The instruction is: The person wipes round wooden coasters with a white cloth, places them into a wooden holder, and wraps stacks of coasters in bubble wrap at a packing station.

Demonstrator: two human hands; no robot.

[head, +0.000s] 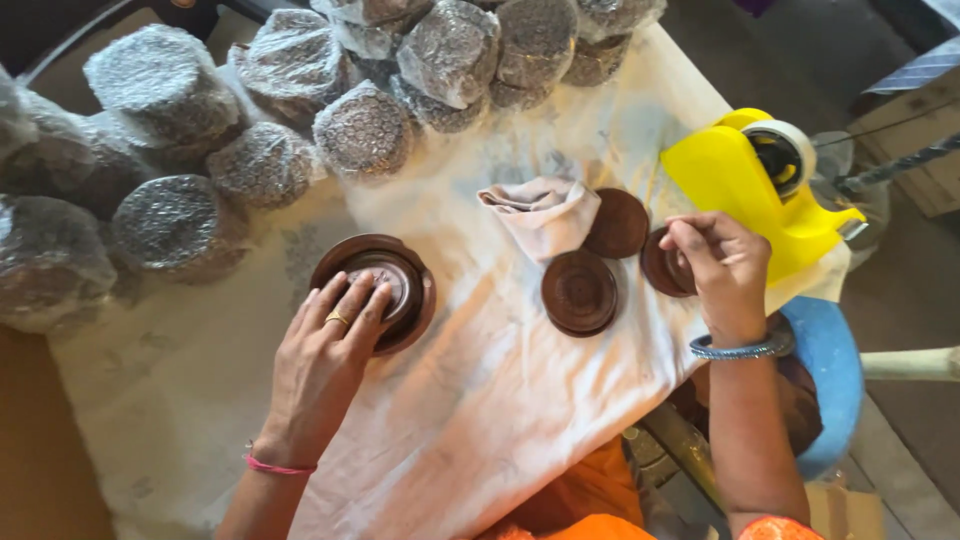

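My left hand [325, 355] rests flat on the brown wooden bowl [375, 290]; at 3 o'clock, my right hand [722, 270] grips a wooden disc [662, 265].

A pale, stained cloth [480, 400] covers the table [40, 440], whose brown top shows at its left edge. A blue seat [830, 370] stands at the right edge, over dim grey floor [910, 420].

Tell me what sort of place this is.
Probably a small packing bench for craft goods: bubble-wrapped round bundles piled at the back, a yellow tape dispenser, and brown wooden discs on a white cloth.
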